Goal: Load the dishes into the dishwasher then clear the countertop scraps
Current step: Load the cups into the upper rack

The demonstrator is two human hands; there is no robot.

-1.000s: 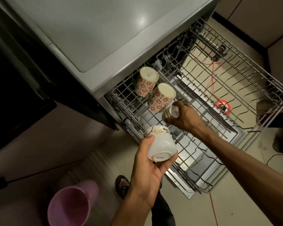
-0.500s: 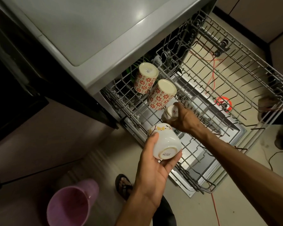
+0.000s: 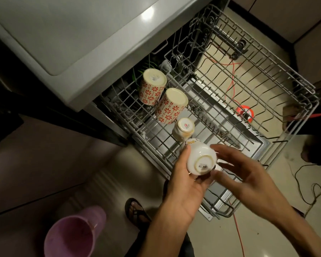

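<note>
A left hand (image 3: 185,182) grips an upturned white cup (image 3: 201,160) over the dishwasher rack (image 3: 267,86). The right hand (image 3: 248,175) hovers beside it, fingers spread. Three cups sit inverted in the rack.

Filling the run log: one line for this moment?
left hand: holds bowl | right hand: open beside bowl | rack: three cups upside down

Dim, warm indoor light from above — a glare spot on the grey countertop (image 3: 148,13). Deep shadow fills the left side. The right hand (image 3: 248,175) is motion-blurred — wide-angle lines bend at the edges.
</note>
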